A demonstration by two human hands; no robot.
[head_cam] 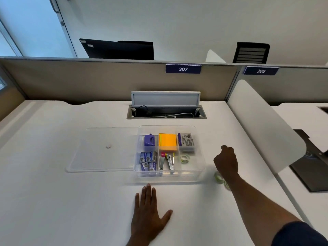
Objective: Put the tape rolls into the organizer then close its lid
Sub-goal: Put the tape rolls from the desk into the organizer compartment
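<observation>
The clear organizer sits mid-desk with its lid off. One clear tape roll lies in its front right compartment. Two more tape rolls rest on the desk just right of the organizer, partly hidden under my right wrist. My right hand hovers beside the organizer's right wall with its fingers curled in, and no object shows in it. My left hand lies flat on the desk in front of the organizer, fingers spread, holding nothing. The clear lid lies flat to the left, touching the organizer.
The other compartments hold a purple sharpener, orange sticky notes, a staple box, small blue boxes and two staplers. An open cable hatch lies behind. A white divider bounds the right.
</observation>
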